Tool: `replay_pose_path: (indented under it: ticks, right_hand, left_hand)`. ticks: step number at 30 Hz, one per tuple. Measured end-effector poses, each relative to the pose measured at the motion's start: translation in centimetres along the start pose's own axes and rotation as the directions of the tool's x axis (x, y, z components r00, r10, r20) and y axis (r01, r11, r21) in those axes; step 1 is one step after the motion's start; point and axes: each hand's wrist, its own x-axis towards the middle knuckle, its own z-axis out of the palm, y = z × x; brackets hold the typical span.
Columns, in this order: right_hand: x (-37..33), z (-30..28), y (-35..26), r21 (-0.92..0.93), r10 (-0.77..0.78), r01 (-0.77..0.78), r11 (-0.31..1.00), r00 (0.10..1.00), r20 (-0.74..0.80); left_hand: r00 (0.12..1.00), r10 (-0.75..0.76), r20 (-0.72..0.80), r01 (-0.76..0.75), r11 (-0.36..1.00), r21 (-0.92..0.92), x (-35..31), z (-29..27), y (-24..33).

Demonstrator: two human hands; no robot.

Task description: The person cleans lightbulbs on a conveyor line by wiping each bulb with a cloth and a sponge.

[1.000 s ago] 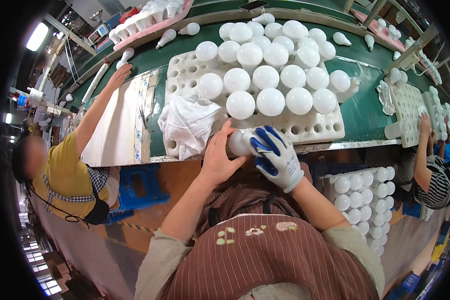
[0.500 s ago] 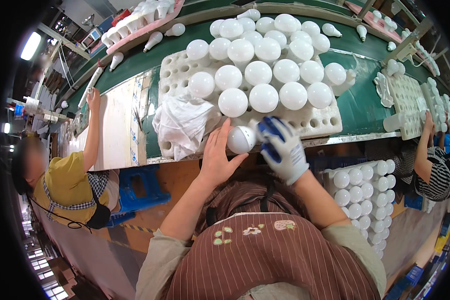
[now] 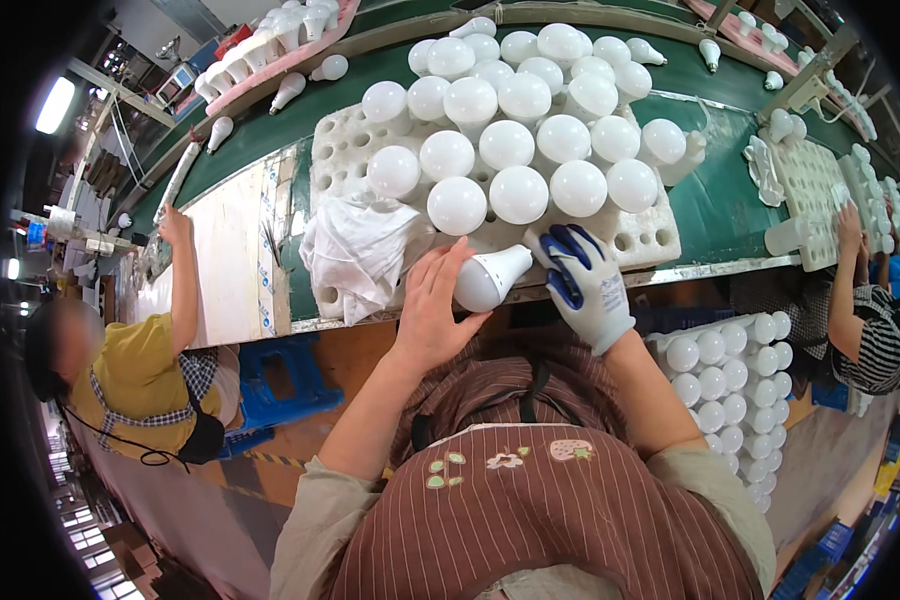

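My bare left hand (image 3: pixel 432 305) cups the round dome of a white light bulb (image 3: pixel 488 279) at the near edge of a white foam tray (image 3: pixel 652 236). The bulb lies tilted, its narrow base pointing up and right. My right hand (image 3: pixel 587 282), in a white glove with blue fingers, rests just right of that base with its fingers spread, touching or nearly touching it. Several white bulbs (image 3: pixel 518 192) stand dome-up in the tray's holes right behind my hands.
A crumpled white cloth (image 3: pixel 355 250) lies on the tray's left end. The tray sits on a green conveyor belt (image 3: pixel 715 195). A person in yellow (image 3: pixel 140 380) works at left, another in stripes (image 3: pixel 865 320) at right. More bulbs (image 3: pixel 730 385) are stacked at lower right.
My gloved right hand has slid off the bulb to the right, so the bulb now shows. The person at left has drawn their raised arm in closer.
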Motion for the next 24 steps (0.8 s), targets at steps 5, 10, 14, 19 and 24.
replay_pose_path:
  ticks: [5,10,14,19,24]
  right_hand:
    - [0.9,-1.5,-4.5,0.164,-0.098,0.099,0.982,0.995,-0.015]
    - [0.4,0.2,-2.5,0.087,-0.067,0.066,0.994,0.998,0.011]
    - [0.7,-0.6,-0.2,0.079,0.038,-0.036,0.996,0.999,-0.025]
    - [1.5,-0.4,-5.2,0.195,-0.12,0.12,0.973,0.993,-0.009]
    - [0.7,-0.2,-2.0,0.062,-0.008,0.007,0.998,1.0,0.011]
  left_hand:
    - [0.997,-0.077,0.03,0.074,0.993,0.093,0.1,0.5,0.3]
    - [1.0,0.004,0.0,-0.004,0.999,0.038,0.6,0.3,-0.4]
    - [0.996,0.093,0.007,-0.093,0.982,0.166,0.7,-0.7,-0.1]
    - [0.999,-0.036,-0.003,0.036,0.996,0.08,0.6,0.3,0.7]
    - [0.993,0.119,-0.017,-0.114,0.977,0.182,0.2,-0.3,-0.3]
